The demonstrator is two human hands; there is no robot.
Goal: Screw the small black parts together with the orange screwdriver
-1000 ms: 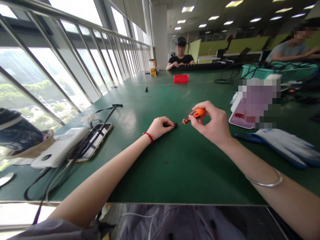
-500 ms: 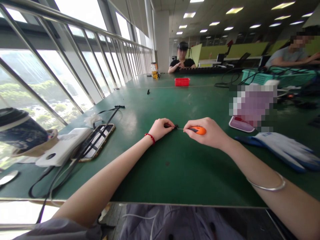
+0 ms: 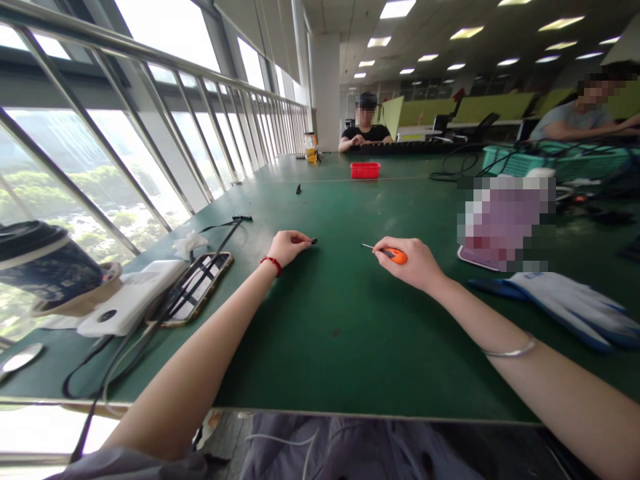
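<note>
In my left hand (image 3: 290, 248), fingertips are pinched on a small black part (image 3: 314, 241), too small to make out its kind. My right hand (image 3: 411, 261) grips a screwdriver (image 3: 396, 255) with an orange and dark handle, its thin metal shaft pointing left. The screwdriver's tip and the black part are apart, with green tabletop (image 3: 340, 293) between them. Both hands are low over the table.
Left are a lidded cup (image 3: 37, 263), a white box-like device (image 3: 133, 297), a phone (image 3: 203, 287) and black straps. Right are white-blue gloves (image 3: 570, 300). Farther back sit a red tray (image 3: 365, 171), a teal basket (image 3: 555, 159) and two people.
My left hand has moved left with the black part, away from the screwdriver tip. My right hand has shifted slightly, still holding the screwdriver.
</note>
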